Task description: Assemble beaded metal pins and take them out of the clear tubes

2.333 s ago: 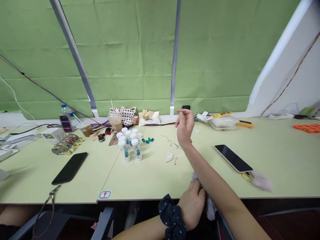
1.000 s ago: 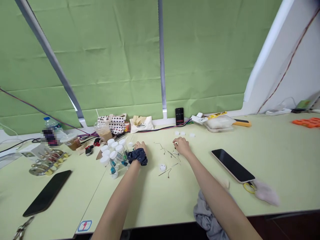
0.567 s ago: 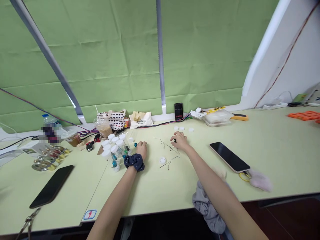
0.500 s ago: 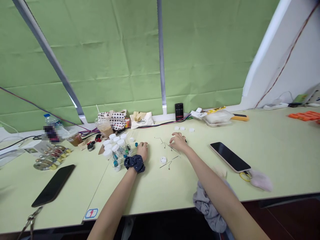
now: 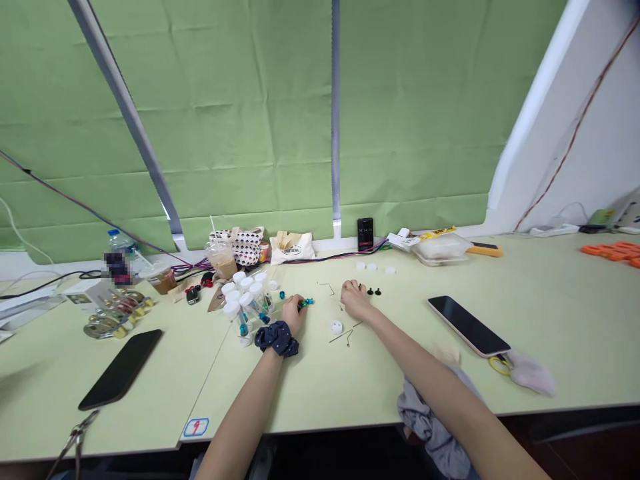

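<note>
- resting my left hand (image 5: 294,313) low over the table (image 5: 345,387), fingers right at a small cluster of blue and green beads (image 5: 309,302); whether i'm pinching one, i can't tell from here!
- over on the other side, my right hand (image 5: 356,301) is down with fingers curled, and again, i can't tell if anything sits inside the grip.
- the two hands are apart, a gap of bare tabletop between them.
- a lone blue bead (image 5: 282,295) sits just past my left hand, on the tubes' side.
- and there's the crowd: clear tubes with white caps (image 5: 247,300), standing close together left of my left hand, blue bits showing inside several.
- two small black pieces (image 5: 374,291) stand side by side, just right of my right hand.
- in front of the hands, a bent metal wire (image 5: 349,339) lies near a round white piece (image 5: 337,327) with dark spots on it.
- three loose white lids (image 5: 371,267) line up farther back, beyond my right hand.
- a dark dotted scrunchie (image 5: 277,338) circles my left wrist.
- flanking all this, one phone (image 5: 469,325) lies to my right, another dark phone (image 5: 121,369) to my left, and a third, lit phone (image 5: 365,235) stands upright at the back.
</note>
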The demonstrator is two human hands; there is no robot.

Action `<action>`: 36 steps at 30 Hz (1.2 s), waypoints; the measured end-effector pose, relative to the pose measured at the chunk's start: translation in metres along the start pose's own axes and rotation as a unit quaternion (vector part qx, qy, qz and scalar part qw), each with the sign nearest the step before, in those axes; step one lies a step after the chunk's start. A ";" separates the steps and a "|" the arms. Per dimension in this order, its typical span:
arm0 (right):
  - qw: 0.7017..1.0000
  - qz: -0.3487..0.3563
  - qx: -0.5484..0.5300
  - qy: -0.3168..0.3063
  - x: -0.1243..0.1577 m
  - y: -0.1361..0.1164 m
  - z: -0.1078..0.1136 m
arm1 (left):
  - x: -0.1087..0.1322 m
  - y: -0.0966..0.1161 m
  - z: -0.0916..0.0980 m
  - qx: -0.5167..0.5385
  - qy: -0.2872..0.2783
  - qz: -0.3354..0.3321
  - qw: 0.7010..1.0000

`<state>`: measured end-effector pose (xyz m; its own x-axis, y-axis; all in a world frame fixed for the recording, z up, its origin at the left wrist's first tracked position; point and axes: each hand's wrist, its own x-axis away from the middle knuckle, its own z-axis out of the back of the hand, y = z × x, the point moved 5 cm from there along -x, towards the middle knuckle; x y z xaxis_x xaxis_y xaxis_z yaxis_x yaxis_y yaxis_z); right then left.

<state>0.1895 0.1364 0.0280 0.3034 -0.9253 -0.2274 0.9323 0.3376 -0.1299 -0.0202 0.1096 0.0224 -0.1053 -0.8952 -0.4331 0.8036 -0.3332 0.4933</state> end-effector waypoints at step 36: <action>0.753 0.082 -0.652 0.042 0.001 -0.025 0.018 | 0.014 0.036 -0.023 0.420 -0.085 0.025 0.903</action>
<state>0.1700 0.1240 0.0488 0.3294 -0.8571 -0.3960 -0.1180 0.3787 -0.9179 0.0215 0.0922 0.0168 -0.2264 -0.9243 -0.3073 0.0892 -0.3339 0.9384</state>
